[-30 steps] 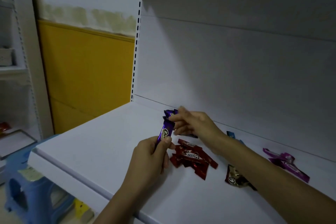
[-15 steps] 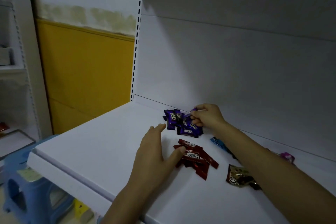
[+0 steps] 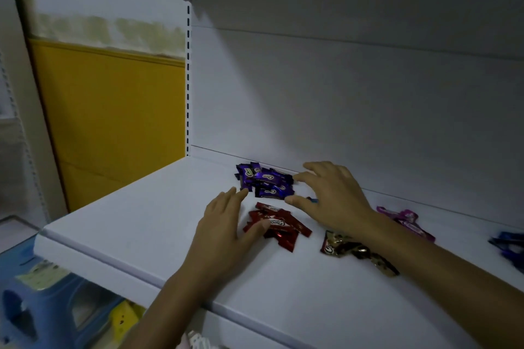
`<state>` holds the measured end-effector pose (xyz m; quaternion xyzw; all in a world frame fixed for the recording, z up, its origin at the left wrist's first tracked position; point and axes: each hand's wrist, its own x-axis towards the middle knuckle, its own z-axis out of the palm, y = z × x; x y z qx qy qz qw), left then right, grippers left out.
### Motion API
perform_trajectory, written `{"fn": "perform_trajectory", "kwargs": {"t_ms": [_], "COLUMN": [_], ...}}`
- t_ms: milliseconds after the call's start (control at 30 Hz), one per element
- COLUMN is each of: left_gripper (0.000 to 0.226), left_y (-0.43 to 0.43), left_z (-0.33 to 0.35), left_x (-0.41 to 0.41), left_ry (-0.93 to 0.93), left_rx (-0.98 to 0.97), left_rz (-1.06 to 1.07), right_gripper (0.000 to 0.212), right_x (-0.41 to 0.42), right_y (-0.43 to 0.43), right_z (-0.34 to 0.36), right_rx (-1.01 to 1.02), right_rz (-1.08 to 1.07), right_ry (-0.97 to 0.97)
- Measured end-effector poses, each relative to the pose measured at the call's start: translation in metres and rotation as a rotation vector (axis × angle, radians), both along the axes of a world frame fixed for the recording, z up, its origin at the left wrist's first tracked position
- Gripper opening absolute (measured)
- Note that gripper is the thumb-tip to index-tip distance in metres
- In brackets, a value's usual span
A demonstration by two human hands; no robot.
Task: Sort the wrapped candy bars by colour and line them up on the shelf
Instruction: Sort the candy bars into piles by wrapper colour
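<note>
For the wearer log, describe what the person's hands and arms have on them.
Both are bare. The left hand and the right hand show no gloves, rings or watch, and no sleeve shows on either arm as far as the frame edge.

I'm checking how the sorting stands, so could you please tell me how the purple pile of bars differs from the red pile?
The purple pile lies at the back of the shelf, while the red pile lies nearer the front edge. The right hand spreads open fingers beside the purple pile, while the left hand rests its thumb on the red pile. Both are loose heaps of overlapping bars, not yet lined up.
</note>
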<state>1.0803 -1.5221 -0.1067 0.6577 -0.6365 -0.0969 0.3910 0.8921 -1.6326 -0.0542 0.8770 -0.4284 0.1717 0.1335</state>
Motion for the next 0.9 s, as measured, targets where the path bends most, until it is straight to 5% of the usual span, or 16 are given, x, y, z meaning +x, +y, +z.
{"fn": "perform_trajectory", "kwargs": {"t_ms": [133, 367, 767, 900], "left_gripper": [0.068, 0.059, 0.073, 0.071], "left_y": [0.006, -0.013, -0.047, -0.070], "left_z": [0.011, 0.018, 0.003, -0.003], "left_x": [-0.017, -0.110, -0.359, -0.406], "left_ry": [-0.197, -0.445, -0.464, -0.527], "left_rx": [-0.205, -0.273, -0.155, -0.160], "left_rz": [-0.023, -0.286, -0.836, -0.822], "right_gripper": [0.066, 0.065, 0.055, 0.041], "right_x": [-0.058, -0.150, -0.366, -0.408], "right_y": [0.031, 0.068, 0.143, 0.158], "right_z": [0.003, -0.003, -0.034, -0.040], "right_rx": [0.023, 0.039, 0.102, 0.089], "right_rz": [-0.015, -0.180, -0.775, -0.973], "right_ry": [-0.010, -0.031, -0.304, -0.066]}}
